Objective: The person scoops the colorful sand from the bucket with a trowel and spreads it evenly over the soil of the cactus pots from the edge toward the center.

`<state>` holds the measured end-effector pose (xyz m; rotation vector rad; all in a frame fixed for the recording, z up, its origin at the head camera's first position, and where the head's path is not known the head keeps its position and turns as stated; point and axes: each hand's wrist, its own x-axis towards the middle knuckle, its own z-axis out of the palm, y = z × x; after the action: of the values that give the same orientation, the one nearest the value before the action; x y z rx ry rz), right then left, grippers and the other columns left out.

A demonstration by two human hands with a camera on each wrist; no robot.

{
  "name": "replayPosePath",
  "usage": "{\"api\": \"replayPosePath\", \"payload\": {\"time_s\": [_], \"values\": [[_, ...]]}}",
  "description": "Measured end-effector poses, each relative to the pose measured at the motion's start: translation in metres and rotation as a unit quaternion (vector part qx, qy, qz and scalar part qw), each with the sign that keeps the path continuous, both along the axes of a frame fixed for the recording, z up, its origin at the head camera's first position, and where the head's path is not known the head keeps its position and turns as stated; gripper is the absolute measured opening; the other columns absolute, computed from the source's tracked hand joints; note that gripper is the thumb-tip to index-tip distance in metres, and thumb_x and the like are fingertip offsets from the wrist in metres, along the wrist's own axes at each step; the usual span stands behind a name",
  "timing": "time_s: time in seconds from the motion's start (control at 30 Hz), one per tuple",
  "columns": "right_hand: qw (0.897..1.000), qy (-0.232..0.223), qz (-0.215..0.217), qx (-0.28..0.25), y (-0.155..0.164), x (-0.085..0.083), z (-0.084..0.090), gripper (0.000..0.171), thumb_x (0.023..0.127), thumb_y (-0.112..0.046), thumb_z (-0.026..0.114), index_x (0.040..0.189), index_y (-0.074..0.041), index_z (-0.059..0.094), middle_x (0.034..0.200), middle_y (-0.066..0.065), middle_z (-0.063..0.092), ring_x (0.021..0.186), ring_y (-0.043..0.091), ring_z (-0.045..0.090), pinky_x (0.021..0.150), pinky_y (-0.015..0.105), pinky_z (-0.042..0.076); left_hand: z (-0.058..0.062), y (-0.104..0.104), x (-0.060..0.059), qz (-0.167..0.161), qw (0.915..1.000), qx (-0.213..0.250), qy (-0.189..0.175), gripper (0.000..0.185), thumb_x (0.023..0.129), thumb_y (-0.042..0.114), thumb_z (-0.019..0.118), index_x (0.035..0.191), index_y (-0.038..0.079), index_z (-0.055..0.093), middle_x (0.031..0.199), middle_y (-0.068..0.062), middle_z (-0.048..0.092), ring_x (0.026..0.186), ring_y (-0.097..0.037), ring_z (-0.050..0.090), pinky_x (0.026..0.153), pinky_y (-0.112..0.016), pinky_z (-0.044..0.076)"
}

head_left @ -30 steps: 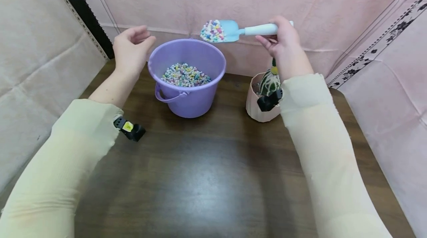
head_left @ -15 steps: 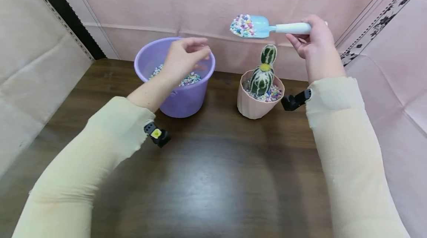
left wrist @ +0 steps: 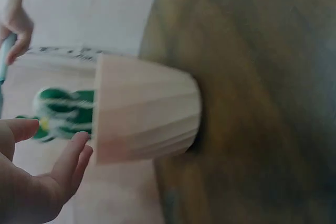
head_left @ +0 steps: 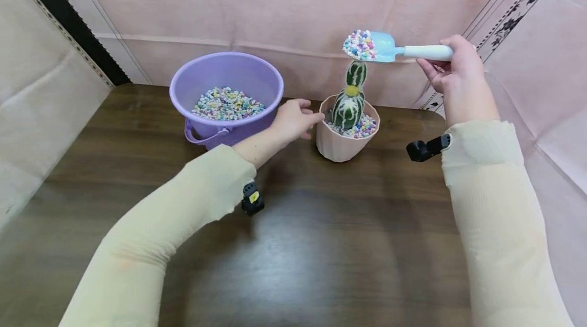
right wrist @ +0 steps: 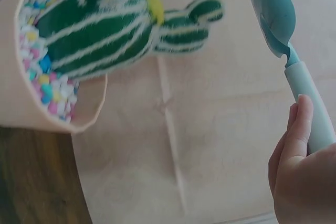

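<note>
While gripping scoop [head_left: 387, 48] in right hand [head_left: 464, 77] at upper right, points it leftward, level, above cactus [head_left: 348, 108]; holds left hand [head_left: 293, 118] (nearer, unclenched) beside pot [head_left: 341, 146].

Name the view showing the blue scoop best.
The head view: the blue scoop shows its blade, the beads on it and some handle. The right wrist view crops the blade, its load unseen; the left wrist view catches only part, at its edge.
</note>
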<state>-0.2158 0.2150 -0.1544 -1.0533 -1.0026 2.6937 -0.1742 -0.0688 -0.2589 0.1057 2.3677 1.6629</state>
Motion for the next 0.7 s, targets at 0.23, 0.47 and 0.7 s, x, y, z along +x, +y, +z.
{"api": "replayPosePath", "payload": {"time_s": [0.23,0.47,0.7], "values": [[1.000,-0.005,-0.005,-0.012,0.015,0.007,-0.007,0.013,0.082,-0.006,0.067,0.080,-0.011,0.056,0.084,0.005,0.059,0.084,0.018,0.061,0.077,0.034,0.059,-0.033,0.018,-0.005,0.030,0.9988,-0.023,-0.032,0.060,0.087,0.025,0.065,0.138,0.002,0.041,0.132,-0.014,0.055,0.109,-0.025,0.062,0.075,-0.032,0.059],[1.000,-0.003,-0.003,-0.010,0.025,0.014,-0.015,0.015,0.083,-0.007,0.066,0.086,-0.016,0.055,0.092,0.004,0.057,0.090,0.019,0.060,0.076,0.034,0.059,-0.049,0.022,-0.007,0.086,0.9950,0.033,-0.037,0.056,0.085,0.022,0.068,0.132,0.001,0.047,0.126,-0.015,0.057,0.106,-0.026,0.063,0.076,-0.036,0.059],[1.000,0.000,0.008,-0.025,0.043,0.020,-0.021,0.012,0.082,-0.005,0.066,0.081,-0.011,0.057,0.085,0.007,0.061,0.084,0.020,0.062,0.076,0.034,0.059,-0.047,0.025,-0.008,0.101,0.9927,0.046,-0.048,0.046,0.085,0.019,0.068,0.125,0.002,0.053,0.120,-0.014,0.058,0.102,-0.024,0.062,0.079,-0.037,0.058]]}}
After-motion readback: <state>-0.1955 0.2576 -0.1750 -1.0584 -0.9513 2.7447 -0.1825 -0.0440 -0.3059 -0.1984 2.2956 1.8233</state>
